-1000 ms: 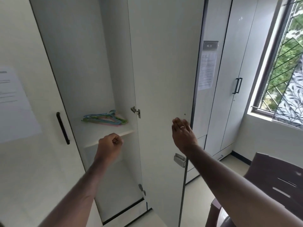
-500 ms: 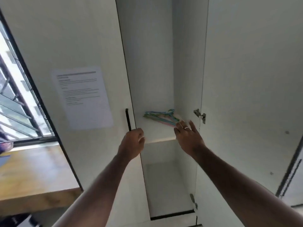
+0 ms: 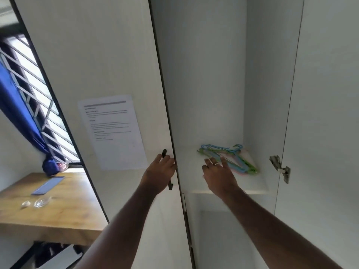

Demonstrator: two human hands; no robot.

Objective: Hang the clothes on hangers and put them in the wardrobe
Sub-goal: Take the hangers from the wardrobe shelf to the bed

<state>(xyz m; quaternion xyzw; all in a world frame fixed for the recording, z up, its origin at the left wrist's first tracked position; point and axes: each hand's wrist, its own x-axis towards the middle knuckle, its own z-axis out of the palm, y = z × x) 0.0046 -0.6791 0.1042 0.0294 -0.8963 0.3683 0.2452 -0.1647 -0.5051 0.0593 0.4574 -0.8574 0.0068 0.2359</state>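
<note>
The white wardrobe stands with its middle compartment open. A bundle of blue, green and pink plastic hangers [image 3: 236,159] lies flat on the white shelf [image 3: 189,171] inside. My right hand [image 3: 218,174] reaches over the shelf with straight, spread fingers, the fingertips at the near edge of the hangers. My left hand [image 3: 160,171] grips the black door handle [image 3: 164,152] of the left wardrobe door, whose ends show above and below the hand. No clothes are in view.
A printed sheet [image 3: 111,133] is stuck on the left door. The right door [image 3: 320,133] stands open beside a metal hinge [image 3: 279,167]. A wooden desk [image 3: 48,208] at left carries a flat blue item and clear wrappers, under a barred window with a blue curtain [image 3: 17,111].
My right hand moved from the open door into the compartment, up to the hangers. My left hand went from a loose fist to the door handle. The view swung left.
</note>
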